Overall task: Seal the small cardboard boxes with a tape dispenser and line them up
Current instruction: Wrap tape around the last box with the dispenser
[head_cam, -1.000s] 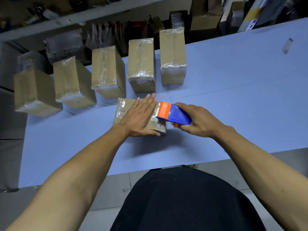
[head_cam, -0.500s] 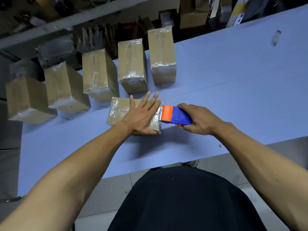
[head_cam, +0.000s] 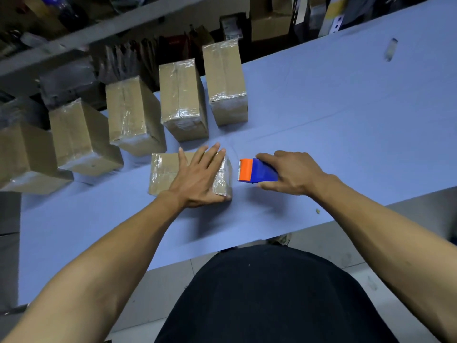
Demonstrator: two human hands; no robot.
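A small cardboard box (head_cam: 168, 173) on the blue table (head_cam: 346, 125) was pressed flat under the spread left hand (head_cam: 200, 178), its contents hidden. The tape dispenser (head_cam: 256, 171), apparently just clear of the box, was gripped by the right hand (head_cam: 293, 173). Five taped boxes (head_cam: 183, 97) were lined up behind.

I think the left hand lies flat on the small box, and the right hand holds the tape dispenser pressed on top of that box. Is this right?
Not quite. In the head view the left hand lies flat on the small box, but the tape dispenser in the right hand is beside the box, apart from it, not on top.
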